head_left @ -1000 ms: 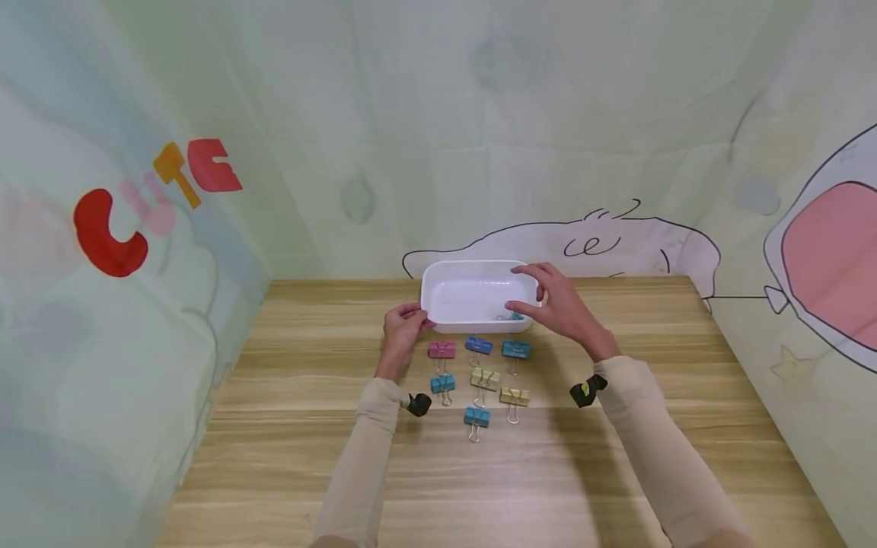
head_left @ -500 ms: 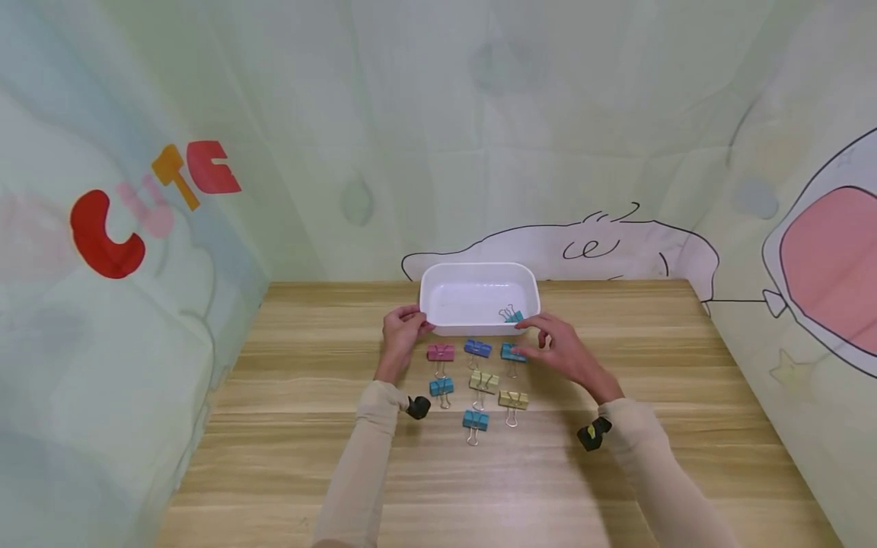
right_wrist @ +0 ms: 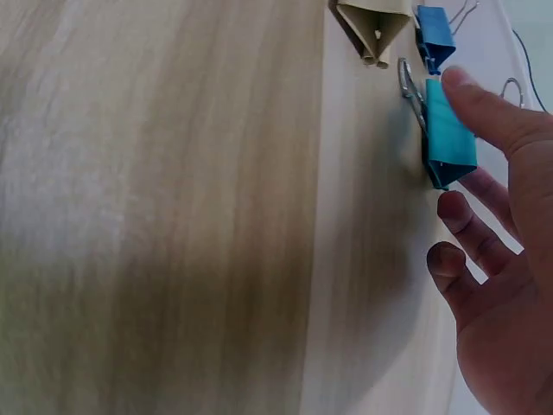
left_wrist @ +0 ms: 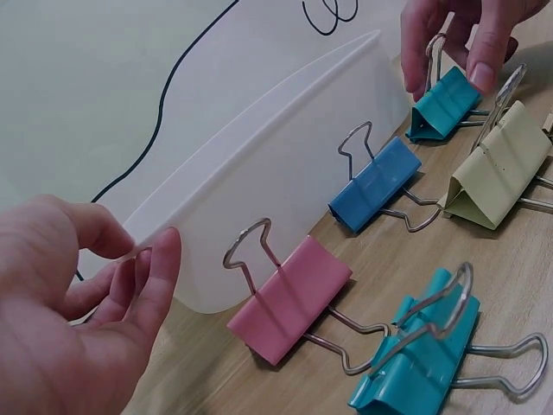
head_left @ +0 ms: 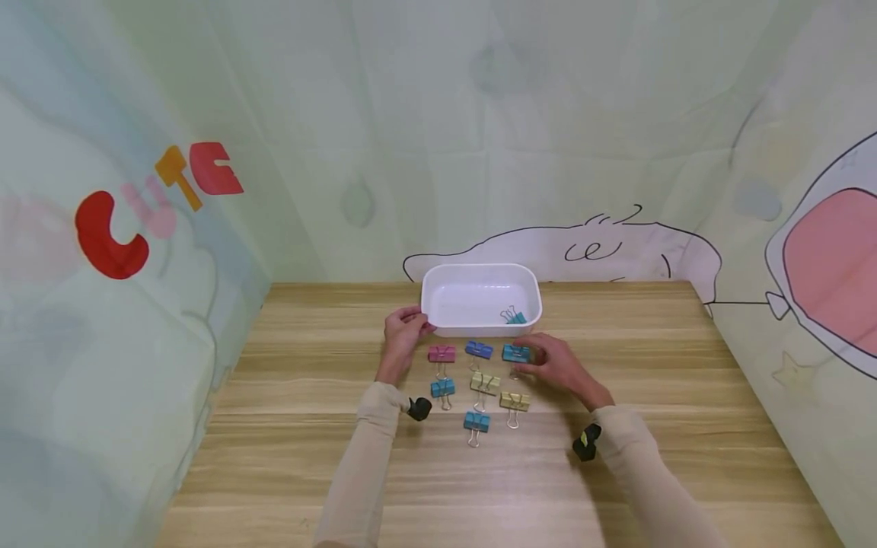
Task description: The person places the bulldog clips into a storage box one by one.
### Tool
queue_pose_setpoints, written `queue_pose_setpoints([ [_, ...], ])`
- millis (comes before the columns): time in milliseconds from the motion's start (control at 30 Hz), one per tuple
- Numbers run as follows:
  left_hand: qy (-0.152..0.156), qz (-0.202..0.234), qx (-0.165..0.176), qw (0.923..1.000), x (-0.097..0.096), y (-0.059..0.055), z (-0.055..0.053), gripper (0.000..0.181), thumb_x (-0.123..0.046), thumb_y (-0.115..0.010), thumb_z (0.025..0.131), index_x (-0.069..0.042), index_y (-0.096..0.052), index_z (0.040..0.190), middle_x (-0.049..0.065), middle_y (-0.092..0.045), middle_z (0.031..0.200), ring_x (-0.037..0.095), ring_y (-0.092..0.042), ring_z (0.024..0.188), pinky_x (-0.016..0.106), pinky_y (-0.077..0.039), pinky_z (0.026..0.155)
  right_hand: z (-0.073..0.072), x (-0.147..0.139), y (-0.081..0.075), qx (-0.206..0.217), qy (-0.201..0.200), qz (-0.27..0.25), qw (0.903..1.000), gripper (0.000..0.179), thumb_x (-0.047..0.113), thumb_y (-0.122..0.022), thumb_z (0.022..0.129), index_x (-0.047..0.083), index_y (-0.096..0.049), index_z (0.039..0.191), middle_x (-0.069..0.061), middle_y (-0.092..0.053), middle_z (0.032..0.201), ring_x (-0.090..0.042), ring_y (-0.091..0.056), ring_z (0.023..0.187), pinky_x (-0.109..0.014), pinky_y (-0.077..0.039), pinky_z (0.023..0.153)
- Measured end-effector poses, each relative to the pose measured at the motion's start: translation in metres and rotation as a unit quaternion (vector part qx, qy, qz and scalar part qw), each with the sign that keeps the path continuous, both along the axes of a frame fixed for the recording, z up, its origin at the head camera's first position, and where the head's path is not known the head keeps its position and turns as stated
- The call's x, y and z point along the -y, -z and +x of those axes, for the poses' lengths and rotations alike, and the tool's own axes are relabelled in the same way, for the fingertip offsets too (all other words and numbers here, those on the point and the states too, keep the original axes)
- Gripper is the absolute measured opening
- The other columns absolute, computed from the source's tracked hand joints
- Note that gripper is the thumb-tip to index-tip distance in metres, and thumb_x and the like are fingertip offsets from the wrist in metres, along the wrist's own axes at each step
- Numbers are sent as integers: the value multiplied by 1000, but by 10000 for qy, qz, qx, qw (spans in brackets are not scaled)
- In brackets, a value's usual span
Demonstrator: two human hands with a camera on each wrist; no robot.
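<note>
Seeing pale printed backdrop (head_left: 438,137) running behind wood-grain tabletop (head_left: 308,487). Spotting beige sleeves (head_left: 359,457) extending in from near side. Logging white tray (head_left: 473,332) as sitting at tabletop's far edge. Pinching tray's near left rim with left hand (left_wrist: 78,320), using thumb and fingers. Holding right hand (head_left: 558,365) half-curled around teal clip (right_wrist: 449,130), pressing thumb and a finger to its ends; not telling how tightly. Locating that clip on tabletop, just in front of tray's right part. Counting six others nearby: pink clip (left_wrist: 289,298) and blue clip (left_wrist: 376,183) along tray's front, second teal clip (left_wrist: 419,354), cream clip (left_wrist: 501,164) and yellow clip (head_left: 515,401) behind those, third teal clip (head_left: 476,421) nearest. Noting teal bundle (head_left: 518,318) lying inside tray's near right corner, count unclear.
</note>
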State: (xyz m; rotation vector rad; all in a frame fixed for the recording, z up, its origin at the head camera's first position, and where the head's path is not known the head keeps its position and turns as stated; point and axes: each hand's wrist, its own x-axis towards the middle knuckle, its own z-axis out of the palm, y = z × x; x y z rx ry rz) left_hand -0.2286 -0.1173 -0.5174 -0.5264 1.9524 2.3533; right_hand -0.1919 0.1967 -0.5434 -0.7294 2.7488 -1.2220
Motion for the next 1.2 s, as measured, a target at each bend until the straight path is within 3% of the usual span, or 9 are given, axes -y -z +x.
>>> queue_pose_setpoints([
  [133, -8, 9, -22, 10000, 0, 0, 0, 38, 4, -61, 101, 15, -55, 137, 32, -61, 126, 25, -71, 92, 28, -67, 89, -2, 0, 6, -25, 45, 69, 10000, 43, 14, -88, 87, 6, -74, 127, -6, -71, 102, -20, -55, 79, -26, -46, 67],
  [267, -26, 37, -77, 10000, -1, 1, 0, 38, 5, -61, 101, 17, -54, 136, 33, -60, 125, 25, -71, 91, 26, -67, 85, -2, -1, 11, -238, 142, 172, 9995, 40, 10, -86, 88, 6, -76, 126, -12, -76, 115, -21, -62, 87, -30, -53, 75],
  [367, -16, 59, -122, 9999, -1, 1, 0, 38, 6, -60, 101, 18, -53, 136, 34, -60, 126, 24, -72, 90, 25, -67, 84, -1, -1, 13, -307, 248, 151, 9991, 36, 7, -85, 88, 5, -77, 124, -14, -77, 120, -28, -70, 100, -43, -61, 88],
  [467, 21, 63, -149, 9999, -3, 0, 1, 38, 6, -60, 101, 18, -53, 136, 35, -59, 128, 24, -71, 90, 27, -67, 86, 0, -1, 13, -313, 336, 96, 9989, 32, 6, -83, 90, 5, -78, 121, -15, -77, 120, -33, -72, 110, -52, -61, 98],
  [700, 7, 44, -144, 9999, -3, -2, 3, 37, 6, -60, 101, 17, -54, 136, 30, -60, 123, 16, -68, 82, 25, -67, 83, 2, -1, 13, -329, 374, -42, 9987, 27, 7, -84, 89, 6, -80, 116, -13, -79, 115, -24, -69, 95, -37, -57, 82],
  [967, -47, 19, -124, 9999, -2, 0, 3, 37, 5, -61, 100, 16, -55, 135, 29, -61, 121, 14, -68, 79, 22, -66, 78, 3, -2, 12, -329, 291, -251, 9987, 22, 8, -85, 88, 8, -82, 110, -10, -80, 112, -24, -71, 95, -28, -57, 80],
  [1067, -47, 12, -108, 9999, -2, 0, 3, 37, 5, -61, 100, 15, -56, 136, 28, -61, 120, 14, -68, 79, 22, -66, 78, 4, -1, 8, -371, 198, -312, 9986, 22, 6, -85, 88, 8, -82, 110, -10, -80, 112, -22, -71, 93, -25, -57, 77],
  [1200, -46, -4, -114, 9999, -2, 0, 4, 37, 4, -61, 101, 15, -56, 135, 27, -62, 120, 14, -68, 79, 21, -66, 79, 4, 2, -3, -521, 59, -366, 9980, 22, 6, -85, 88, 7, -82, 110, -9, -80, 109, -14, -63, 78, -22, -52, 66],
])
